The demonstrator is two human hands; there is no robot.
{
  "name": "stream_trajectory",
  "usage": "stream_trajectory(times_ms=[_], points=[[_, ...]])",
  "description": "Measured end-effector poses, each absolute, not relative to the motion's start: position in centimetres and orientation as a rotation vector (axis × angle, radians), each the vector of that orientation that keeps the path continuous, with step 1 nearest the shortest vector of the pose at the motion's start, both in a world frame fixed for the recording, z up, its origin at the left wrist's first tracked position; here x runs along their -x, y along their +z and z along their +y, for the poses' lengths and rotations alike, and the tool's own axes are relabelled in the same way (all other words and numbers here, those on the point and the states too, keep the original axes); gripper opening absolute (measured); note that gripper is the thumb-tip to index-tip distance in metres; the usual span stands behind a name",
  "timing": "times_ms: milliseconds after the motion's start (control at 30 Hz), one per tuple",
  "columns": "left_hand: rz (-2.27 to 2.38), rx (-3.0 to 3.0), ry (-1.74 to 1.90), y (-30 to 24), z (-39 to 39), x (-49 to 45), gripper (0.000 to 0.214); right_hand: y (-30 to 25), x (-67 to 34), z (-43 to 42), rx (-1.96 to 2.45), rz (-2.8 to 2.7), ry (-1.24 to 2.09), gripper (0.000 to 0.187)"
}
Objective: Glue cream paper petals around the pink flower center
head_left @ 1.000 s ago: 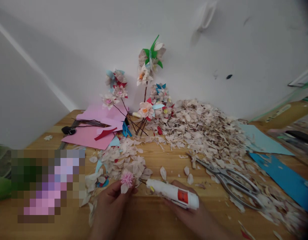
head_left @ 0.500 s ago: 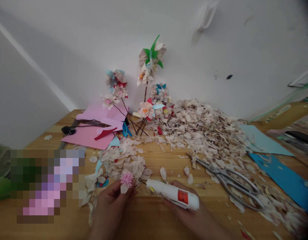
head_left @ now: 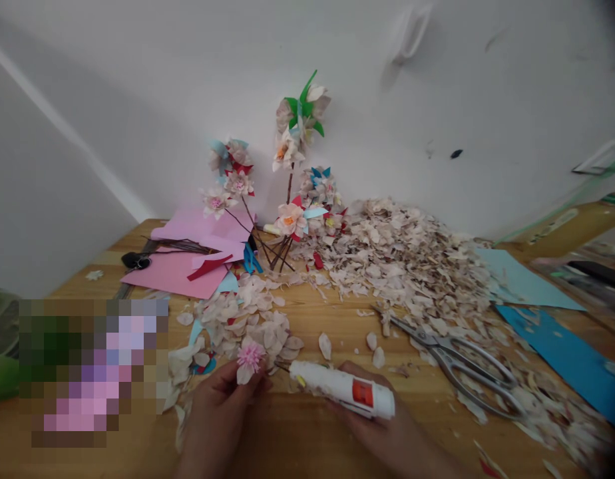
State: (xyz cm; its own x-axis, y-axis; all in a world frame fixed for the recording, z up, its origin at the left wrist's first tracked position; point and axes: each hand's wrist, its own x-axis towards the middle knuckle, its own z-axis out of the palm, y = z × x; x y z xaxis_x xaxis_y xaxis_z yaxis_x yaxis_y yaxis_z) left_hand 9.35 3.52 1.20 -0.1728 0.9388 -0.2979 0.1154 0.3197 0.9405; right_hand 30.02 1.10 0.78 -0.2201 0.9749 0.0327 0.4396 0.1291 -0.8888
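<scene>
Between the fingertips of my left hand [head_left: 220, 409] is a small flower [head_left: 250, 357] with a fringed pink centre and a pale petal at its lower side. My right hand [head_left: 370, 412] is wrapped round a white glue gun [head_left: 342, 389] with a red part on its body. Its thin dark nozzle [head_left: 281, 365] points left, close to the flower and apart from it. The fingers under the glue gun are partly hidden. Just beyond my left hand lies a loose heap of pale petals [head_left: 252, 309].
Metal scissors [head_left: 460, 359] lie open-bladed at right, near a large petal pile [head_left: 402, 246] and blue paper [head_left: 562, 359]. Finished-looking flowers on twigs [head_left: 291, 219] lean at the wall. Pink paper [head_left: 175, 273] lies at left. A blurred patch covers the lower left.
</scene>
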Motion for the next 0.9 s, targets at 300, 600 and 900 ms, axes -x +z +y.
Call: stream_trajectory(times_ms=[300, 600, 900], points=[[1.544, -0.967, 0.993, 1.44, 3.52, -9.4, 0.046, 0.67, -30.01, 1.1, 1.374, -1.726, 1.043, 0.017], [1.585, -1.02, 0.988, 1.65, 3.53, -9.6, 0.045, 1.02, -29.97, 1.14, 1.376, -1.748, 1.049, 0.018], [1.542, -1.0, 0.967, 1.48, 3.37, -9.4, 0.043, 0.3, -30.3, 1.03, 1.424, -1.71, 1.008, 0.016]])
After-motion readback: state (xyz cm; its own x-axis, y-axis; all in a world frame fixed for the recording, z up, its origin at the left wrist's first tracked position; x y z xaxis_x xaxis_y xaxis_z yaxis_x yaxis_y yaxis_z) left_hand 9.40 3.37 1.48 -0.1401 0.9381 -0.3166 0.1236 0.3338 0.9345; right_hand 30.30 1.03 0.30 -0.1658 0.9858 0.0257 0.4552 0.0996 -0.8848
